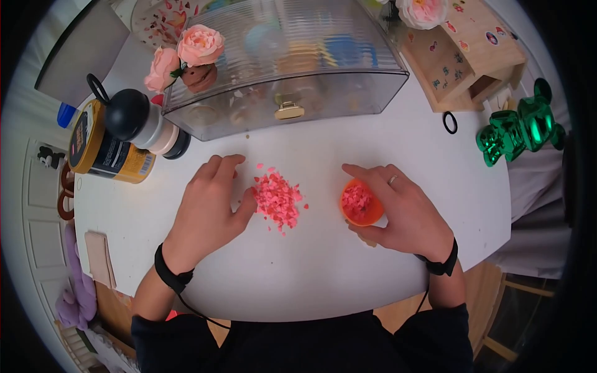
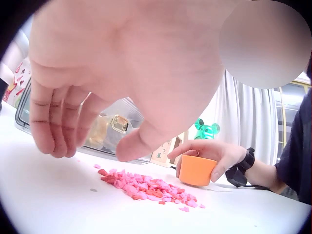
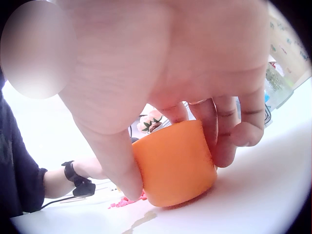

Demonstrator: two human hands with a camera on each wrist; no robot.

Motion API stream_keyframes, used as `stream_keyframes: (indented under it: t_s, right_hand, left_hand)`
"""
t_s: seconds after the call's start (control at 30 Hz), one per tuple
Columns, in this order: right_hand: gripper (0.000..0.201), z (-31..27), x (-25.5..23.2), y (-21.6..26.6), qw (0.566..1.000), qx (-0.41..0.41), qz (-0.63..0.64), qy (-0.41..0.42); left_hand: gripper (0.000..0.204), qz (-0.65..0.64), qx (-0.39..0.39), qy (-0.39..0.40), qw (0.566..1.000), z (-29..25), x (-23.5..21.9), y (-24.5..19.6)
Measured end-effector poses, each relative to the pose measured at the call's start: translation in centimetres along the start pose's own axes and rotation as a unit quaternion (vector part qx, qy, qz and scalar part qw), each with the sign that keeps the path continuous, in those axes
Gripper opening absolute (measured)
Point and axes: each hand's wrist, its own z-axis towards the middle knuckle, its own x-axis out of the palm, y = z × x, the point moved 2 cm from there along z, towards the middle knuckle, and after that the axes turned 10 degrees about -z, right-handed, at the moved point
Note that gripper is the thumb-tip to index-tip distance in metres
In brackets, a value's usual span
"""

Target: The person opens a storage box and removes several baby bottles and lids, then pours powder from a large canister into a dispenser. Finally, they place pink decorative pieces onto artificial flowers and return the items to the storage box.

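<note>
Small pink and red heart-shaped pieces lie in a loose pile [image 1: 278, 200] on the white table. Just left of it is my left hand [image 1: 208, 208], fingers slightly bent and holding nothing, thumb tip right at the pile's edge. My right hand [image 1: 407, 208] grips a small orange cup [image 1: 375, 214], thumb on the near side and fingers round the far side. More pink pieces fill part of the cup, as the head view shows. From the right wrist, the cup's orange wall [image 3: 175, 163] looks slightly tilted, its base close over the tabletop.
A clear ribbed storage box [image 1: 249, 115] with a gold latch stands behind the pile. Left of it are a dark-capped bottle [image 1: 127, 118] and a yellow-and-black tub [image 1: 112, 155]. To the right are a wooden house [image 1: 482, 56], a black ring [image 1: 450, 122] and a shiny green bear figure [image 1: 519, 127].
</note>
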Motion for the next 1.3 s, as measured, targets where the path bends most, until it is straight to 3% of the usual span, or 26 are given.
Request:
stream_keyframes:
  t_s: [0.23, 0.43, 0.63, 0.73, 1.3]
  right_hand:
    - [0.088, -0.1, 0.2, 0.7, 0.999, -0.024, -0.014, 0.017]
    - [0.093, -0.3, 0.7, 1.7, 0.998, -0.05, -0.012, 0.029]
    - [0.097, -0.2, 0.2, 1.4, 0.996, -0.084, 0.029, 0.008]
    - [0.097, -0.4, 0.1, 0.9, 0.993, -0.056, 0.099, 0.033]
    - [0.087, -0.2, 0.6, 0.8, 0.994, -0.063, 0.093, 0.001]
  left_hand:
    - [0.064, -0.021, 0.016, 0.043, 0.999, 0.7, 1.8, -2.4]
    - [0.071, 0.027, 0.075, 0.063, 0.995, 0.0, 2.0, -3.6]
    - [0.043, -0.018, 0.086, 0.069, 0.994, 0.1, 2.3, -2.6]
    - [0.036, -0.019, 0.092, 0.049, 0.994, 0.3, 2.2, -2.6]
    - [0.021, -0.125, -0.001, 0.037, 0.991, 1.5, 1.5, -1.5]
